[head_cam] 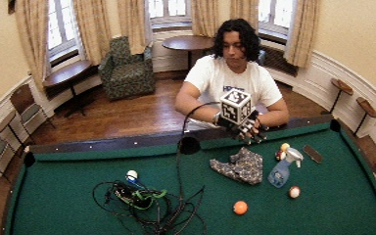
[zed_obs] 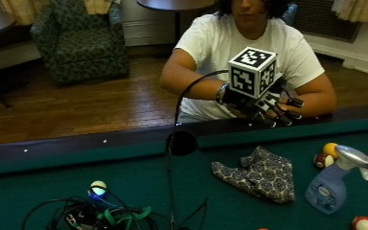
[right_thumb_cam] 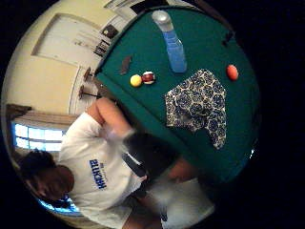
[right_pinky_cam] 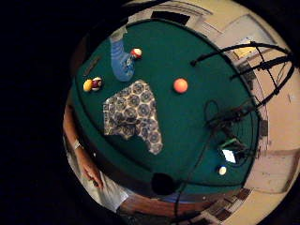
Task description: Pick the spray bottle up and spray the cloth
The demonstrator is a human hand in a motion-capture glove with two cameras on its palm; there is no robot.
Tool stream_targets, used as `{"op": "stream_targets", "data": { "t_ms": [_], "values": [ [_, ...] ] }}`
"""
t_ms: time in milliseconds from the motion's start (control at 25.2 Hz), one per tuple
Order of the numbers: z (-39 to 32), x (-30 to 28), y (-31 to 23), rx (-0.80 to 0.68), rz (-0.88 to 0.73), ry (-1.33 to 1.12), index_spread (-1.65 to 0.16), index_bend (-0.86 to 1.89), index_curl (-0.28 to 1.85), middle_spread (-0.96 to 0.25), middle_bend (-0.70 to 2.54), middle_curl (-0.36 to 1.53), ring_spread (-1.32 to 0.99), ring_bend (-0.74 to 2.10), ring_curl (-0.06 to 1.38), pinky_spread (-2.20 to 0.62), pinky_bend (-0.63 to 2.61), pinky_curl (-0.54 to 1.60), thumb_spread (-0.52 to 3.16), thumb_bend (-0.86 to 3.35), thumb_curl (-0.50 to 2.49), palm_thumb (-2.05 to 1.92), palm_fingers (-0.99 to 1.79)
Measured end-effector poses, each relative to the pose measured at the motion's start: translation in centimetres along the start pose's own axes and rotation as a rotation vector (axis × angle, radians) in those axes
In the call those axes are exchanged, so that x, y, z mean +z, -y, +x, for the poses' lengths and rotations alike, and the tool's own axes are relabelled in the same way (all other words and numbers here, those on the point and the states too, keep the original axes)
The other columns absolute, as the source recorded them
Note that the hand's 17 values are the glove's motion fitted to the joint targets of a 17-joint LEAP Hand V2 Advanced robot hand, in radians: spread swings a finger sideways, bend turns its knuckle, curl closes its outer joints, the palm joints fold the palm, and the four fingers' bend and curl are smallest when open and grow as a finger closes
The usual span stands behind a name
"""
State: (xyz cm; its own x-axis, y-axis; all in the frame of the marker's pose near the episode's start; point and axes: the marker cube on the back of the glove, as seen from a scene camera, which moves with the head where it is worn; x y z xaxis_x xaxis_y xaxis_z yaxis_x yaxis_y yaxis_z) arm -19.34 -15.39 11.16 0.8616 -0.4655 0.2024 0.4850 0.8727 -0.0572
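Note:
A blue spray bottle (zed_obs: 330, 184) with a grey-white trigger head stands upright on the green pool table, right of a crumpled patterned cloth (zed_obs: 258, 175). Both also show in the palm views: spray bottle (right_thumb_cam: 174, 45), cloth (right_thumb_cam: 200, 102), cloth (right_pinky_cam: 133, 115). My gloved right hand (zed_obs: 264, 106) hovers above the table's near rail in front of the person's chest, well short of the cloth and bottle. Its fingers are spread and point down, holding nothing. The bare hand sits just beside it, mostly hidden.
A yellow ball (zed_obs: 329, 149) and a maroon ball (zed_obs: 321, 161) lie behind the bottle, a red-and-white ball (zed_obs: 362, 224) in front of it, and an orange ball (head_cam: 240, 207) mid-table. A cable tangle (zed_obs: 95, 216) and a black stand (zed_obs: 183, 143) occupy the left side.

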Motion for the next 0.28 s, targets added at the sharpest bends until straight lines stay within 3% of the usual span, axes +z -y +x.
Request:
{"op": "stream_targets", "data": {
  "t_ms": [278],
  "values": [
    [-0.4,-2.5,-0.4,0.008,0.008,-0.028,-0.48,0.14,0.25,-0.13,0.21,0.35,-0.12,0.32,0.31,0.22,0.35,0.34,0.92,-0.03,0.36,0.25,0.2]
  ]
}}
